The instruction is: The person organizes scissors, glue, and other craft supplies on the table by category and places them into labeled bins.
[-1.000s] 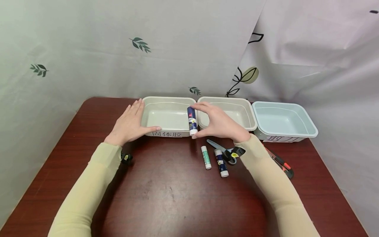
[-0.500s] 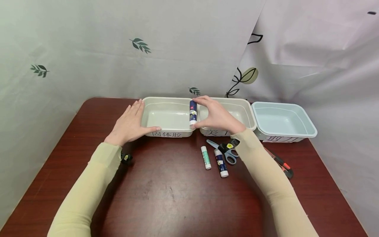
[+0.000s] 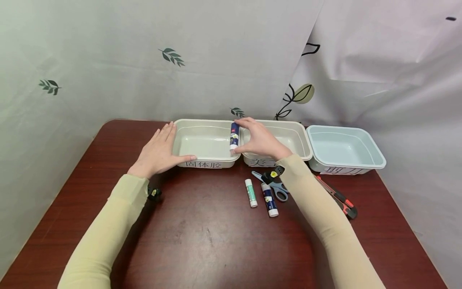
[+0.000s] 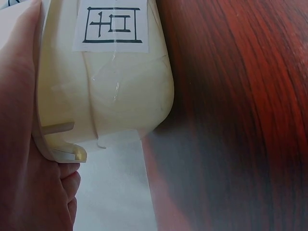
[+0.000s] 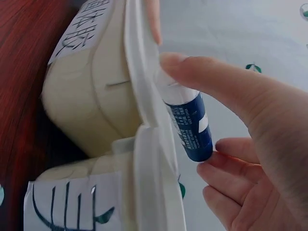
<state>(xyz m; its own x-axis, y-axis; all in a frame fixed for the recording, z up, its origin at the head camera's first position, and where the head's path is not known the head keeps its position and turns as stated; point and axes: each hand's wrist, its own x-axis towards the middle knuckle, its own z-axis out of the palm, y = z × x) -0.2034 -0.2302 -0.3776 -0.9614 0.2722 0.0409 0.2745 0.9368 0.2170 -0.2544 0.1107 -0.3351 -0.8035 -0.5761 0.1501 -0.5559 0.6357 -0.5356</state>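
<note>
My right hand (image 3: 260, 138) pinches a dark blue glue stick (image 3: 234, 134) lengthwise, thumb at its white end and fingertips at its blue end. It is at the right end of the left cream bin (image 3: 209, 158). In the right wrist view the glue stick (image 5: 188, 122) is beside the bin rims. My left hand (image 3: 159, 150) rests on the left bin's near-left corner, fingers straight along its side, thumb on the front rim. A green-and-white glue stick (image 3: 251, 193) and another blue glue stick (image 3: 270, 200) lie on the table.
A second cream bin (image 3: 304, 154) stands in the middle, a pale blue bin (image 3: 346, 165) at the right; each has a handwritten label. Blue-handled scissors (image 3: 279, 192) lie partly under the right wrist. Red-and-black utility knives (image 3: 344, 202) are by the right forearm. A patterned curtain (image 3: 202, 60) hangs behind.
My right hand has moved the blue glue stick slightly away from me, from the left bin's front right corner to over its right end. The left hand stays in place.
</note>
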